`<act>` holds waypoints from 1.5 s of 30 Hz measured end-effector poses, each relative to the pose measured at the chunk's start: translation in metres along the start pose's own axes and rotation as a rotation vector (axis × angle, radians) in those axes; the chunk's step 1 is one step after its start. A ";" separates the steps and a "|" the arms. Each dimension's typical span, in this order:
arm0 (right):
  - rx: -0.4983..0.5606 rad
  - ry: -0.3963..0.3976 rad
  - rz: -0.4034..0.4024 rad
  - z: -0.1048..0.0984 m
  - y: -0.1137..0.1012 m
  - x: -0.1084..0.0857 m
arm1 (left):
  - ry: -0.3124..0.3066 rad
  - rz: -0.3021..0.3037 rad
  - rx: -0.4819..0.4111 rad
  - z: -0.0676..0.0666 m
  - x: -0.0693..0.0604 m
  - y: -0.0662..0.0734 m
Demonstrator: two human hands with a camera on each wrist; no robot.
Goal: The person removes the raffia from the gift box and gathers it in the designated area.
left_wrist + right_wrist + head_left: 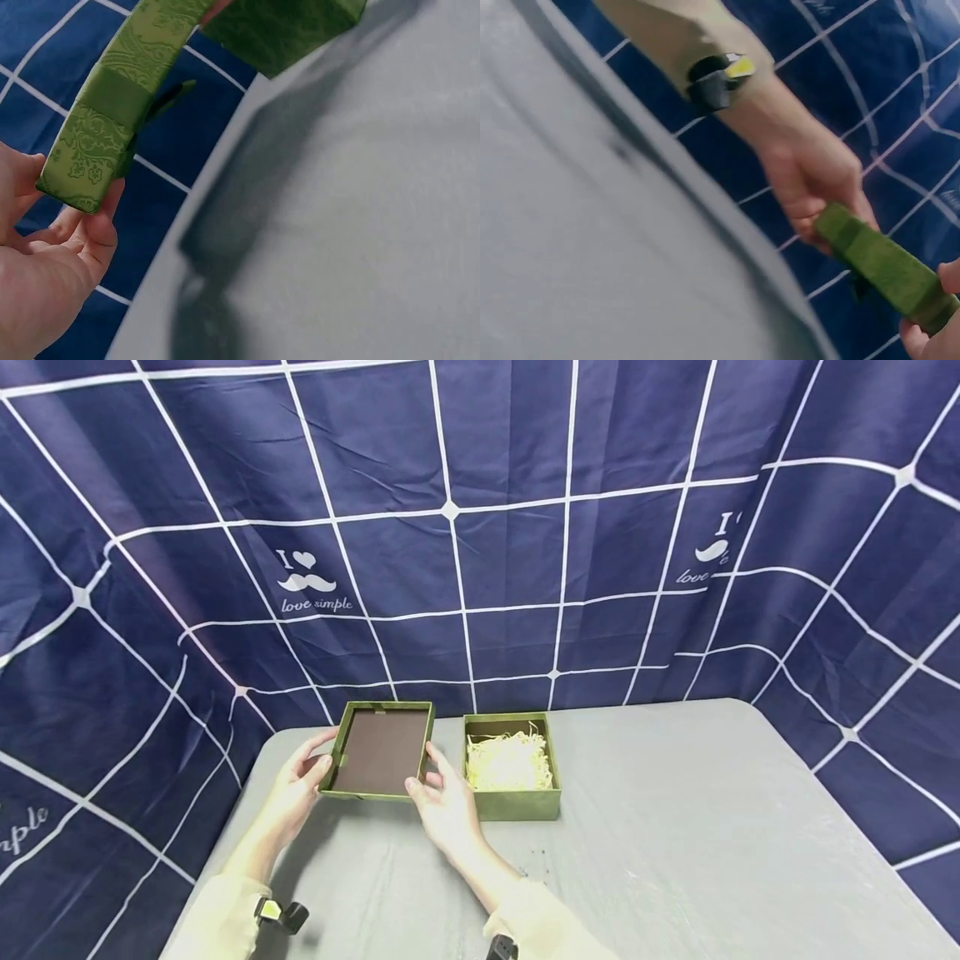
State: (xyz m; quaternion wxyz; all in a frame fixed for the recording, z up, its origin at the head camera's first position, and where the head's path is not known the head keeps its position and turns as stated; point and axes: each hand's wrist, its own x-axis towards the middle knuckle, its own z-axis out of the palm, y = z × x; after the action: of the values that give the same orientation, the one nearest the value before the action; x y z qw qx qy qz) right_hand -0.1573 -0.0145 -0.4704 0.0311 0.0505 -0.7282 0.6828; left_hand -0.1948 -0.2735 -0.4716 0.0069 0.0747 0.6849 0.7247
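Both hands clamped on one green lid [382, 752], held up off the grey table [712, 827], about 8 o'clock from the head view's centre, brown inside facing the camera. Left hand [296, 781] grips the lid's edge at 8 o'clock, thumb and fingers round it; right hand [447, 806] pinches it at 4 o'clock. Hands are apart, lid between them. Left wrist view: raised pattern on the lid's side, smooth green band [116, 95] across it; a dark strip [171, 99] sticks out behind, maybe ribbon, too dim to be sure. Matching green box [519, 806] sits on the table at the lid's 3 o'clock, near it, open, pale shredded filler [510, 762] inside. Dark specks [542, 853] on the table at the box's 5 o'clock. Blue curtain [517, 568] with white lines at 12.
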 end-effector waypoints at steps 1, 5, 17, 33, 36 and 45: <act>-0.015 0.001 0.007 0.002 0.004 -0.002 | -0.003 -0.018 -0.006 -0.002 0.000 -0.002; -0.117 -0.023 0.005 0.006 0.015 -0.002 | 0.003 -0.121 0.032 -0.008 -0.001 -0.009; -0.145 -0.053 0.077 0.017 0.029 0.005 | 0.027 -0.239 0.158 -0.013 -0.001 -0.025; -0.081 -0.060 0.182 0.017 0.043 0.010 | -0.001 -0.220 0.283 -0.017 0.006 -0.042; -0.077 -0.064 0.189 0.016 0.043 0.010 | -0.001 -0.232 0.296 -0.018 0.005 -0.043; -0.112 -0.058 0.167 0.016 0.044 0.011 | 0.026 -0.216 0.320 -0.015 0.003 -0.040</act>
State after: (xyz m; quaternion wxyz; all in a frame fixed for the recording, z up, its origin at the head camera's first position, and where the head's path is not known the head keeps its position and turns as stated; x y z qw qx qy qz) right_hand -0.1727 -0.0281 -0.5140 -0.0444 0.0076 -0.7676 0.6393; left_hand -0.2036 -0.2857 -0.5120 0.0639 -0.0087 0.7954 0.6026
